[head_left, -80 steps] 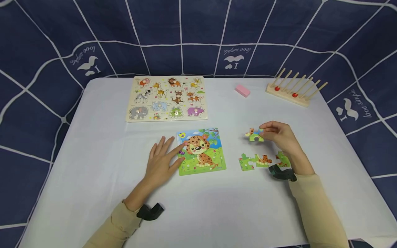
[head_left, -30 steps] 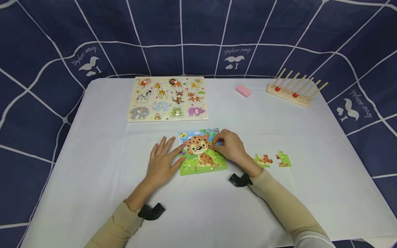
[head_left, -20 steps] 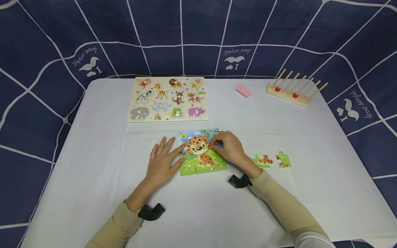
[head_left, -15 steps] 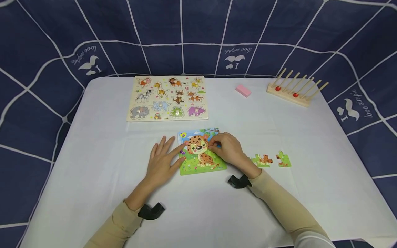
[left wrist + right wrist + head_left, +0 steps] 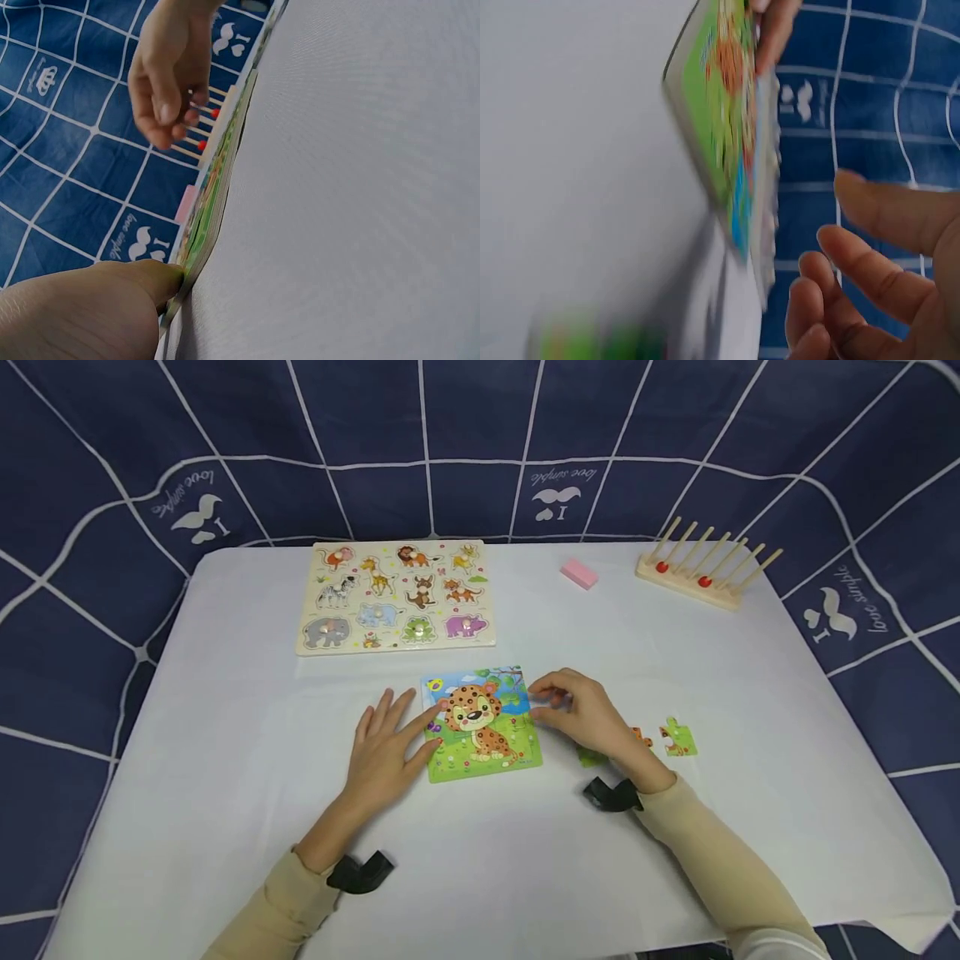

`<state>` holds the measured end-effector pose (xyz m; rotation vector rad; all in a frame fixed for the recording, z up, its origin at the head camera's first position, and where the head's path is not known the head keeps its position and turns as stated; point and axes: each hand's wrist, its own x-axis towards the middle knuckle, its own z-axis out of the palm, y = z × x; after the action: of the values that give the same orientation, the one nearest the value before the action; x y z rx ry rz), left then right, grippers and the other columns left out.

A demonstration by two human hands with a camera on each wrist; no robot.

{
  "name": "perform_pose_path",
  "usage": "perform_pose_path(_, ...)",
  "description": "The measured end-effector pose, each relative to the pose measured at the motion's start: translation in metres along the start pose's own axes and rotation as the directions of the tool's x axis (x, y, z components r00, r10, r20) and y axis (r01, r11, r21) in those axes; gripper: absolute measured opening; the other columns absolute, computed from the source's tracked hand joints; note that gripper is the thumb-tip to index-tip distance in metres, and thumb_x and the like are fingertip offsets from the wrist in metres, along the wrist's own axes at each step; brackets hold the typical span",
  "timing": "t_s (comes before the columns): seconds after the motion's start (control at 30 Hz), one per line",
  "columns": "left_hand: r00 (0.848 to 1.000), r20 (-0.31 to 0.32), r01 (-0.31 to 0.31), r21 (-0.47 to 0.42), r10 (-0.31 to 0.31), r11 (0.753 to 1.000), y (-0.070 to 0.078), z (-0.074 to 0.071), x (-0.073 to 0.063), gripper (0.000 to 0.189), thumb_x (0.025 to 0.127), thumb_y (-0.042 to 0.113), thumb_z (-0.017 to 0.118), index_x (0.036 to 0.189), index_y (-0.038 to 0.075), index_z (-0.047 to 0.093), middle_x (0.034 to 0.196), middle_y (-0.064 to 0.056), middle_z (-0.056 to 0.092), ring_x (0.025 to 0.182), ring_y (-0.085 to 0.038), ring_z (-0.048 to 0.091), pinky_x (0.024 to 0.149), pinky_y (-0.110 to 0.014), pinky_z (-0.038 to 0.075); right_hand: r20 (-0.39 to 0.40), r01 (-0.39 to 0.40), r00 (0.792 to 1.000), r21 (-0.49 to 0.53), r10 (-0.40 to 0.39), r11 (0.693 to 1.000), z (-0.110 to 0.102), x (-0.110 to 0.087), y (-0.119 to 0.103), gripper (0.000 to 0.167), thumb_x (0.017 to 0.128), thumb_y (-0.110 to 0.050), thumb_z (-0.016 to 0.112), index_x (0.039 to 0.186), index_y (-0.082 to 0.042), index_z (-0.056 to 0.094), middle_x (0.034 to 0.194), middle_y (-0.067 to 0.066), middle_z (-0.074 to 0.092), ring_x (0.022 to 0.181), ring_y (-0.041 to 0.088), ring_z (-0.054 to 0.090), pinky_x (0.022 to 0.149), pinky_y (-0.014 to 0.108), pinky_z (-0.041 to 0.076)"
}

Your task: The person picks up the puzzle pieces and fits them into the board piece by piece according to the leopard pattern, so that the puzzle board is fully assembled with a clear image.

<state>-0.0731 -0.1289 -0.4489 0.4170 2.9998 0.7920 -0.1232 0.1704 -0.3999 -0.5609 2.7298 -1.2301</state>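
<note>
A square leopard jigsaw puzzle point(image 5: 487, 727) lies on the white table. My left hand point(image 5: 384, 758) rests at its left side, fingers spread, with the index finger and thumb touching the board's edge. My right hand point(image 5: 588, 710) hovers just off the board's right edge, fingers loosely bent and apart. In the right wrist view, the fingers point(image 5: 870, 274) hold nothing. Loose jigsaw pieces lie by the right hand: a green piece point(image 5: 590, 757) and an orange-spotted piece point(image 5: 640, 737), both partly hidden by the hand and wrist, and a green-and-orange piece point(image 5: 678, 737) in full view.
A wooden animal peg puzzle point(image 5: 397, 597) lies behind the jigsaw. A pink block point(image 5: 579, 573) sits at the back. To its right stands a wooden peg rack point(image 5: 690, 581) with two red beads. A dark blue checked cloth point(image 5: 480, 435) hangs behind the table.
My right hand carried a jigsaw piece from the right onto the board, pressed there, then let go and moved back right. My left hand stayed in place. The head view shifted slightly.
</note>
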Motion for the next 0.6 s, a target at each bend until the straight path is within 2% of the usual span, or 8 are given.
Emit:
perform_pose_path(0.3,1.000,0.009,-0.008,0.004,0.008,1.000,0.000,-0.004,0.004,0.051,0.095,0.042,0.058,0.144,0.027,0.051,0.161,-0.013,0.026,0.151,-0.040,0.008,0.118,-0.060,0.003,-0.043,-0.134,0.990,0.003,0.134,0.991,-0.054,-0.050,0.032,0.039,0.084,-0.016,0.077,0.120,-0.006,0.065,0.105,0.012,0.063,0.092,0.021,0.053,0.075,0.025,0.045)
perform_pose_path(0.43,1.000,0.008,-0.005,0.002,0.005,1.000,-0.001,-0.004,0.004,0.051,0.095,0.041,0.058,0.143,0.026,0.051,0.160,-0.014,0.026,0.151,-0.040,0.008,0.118,-0.060,0.003,-0.059,-0.135,0.989,-0.004,0.135,0.991,-0.066,-0.063,0.041,0.040,0.083,-0.015,0.078,0.121,-0.007,0.066,0.106,0.010,0.063,0.092,0.019,0.053,0.077,0.024,0.045)
perform_pose_path(0.6,1.000,0.018,0.003,-0.002,-0.003,1.000,-0.001,0.000,0.002,0.051,0.095,0.043,0.058,0.143,0.026,0.052,0.160,-0.014,0.026,0.151,-0.040,0.008,0.118,-0.060,0.003,-0.059,-0.107,0.992,0.010,0.107,0.994,-0.067,-0.071,0.047,0.042,0.079,-0.010,0.081,0.119,-0.006,0.066,0.103,0.010,0.063,0.088,0.019,0.053,0.075,0.023,0.045)
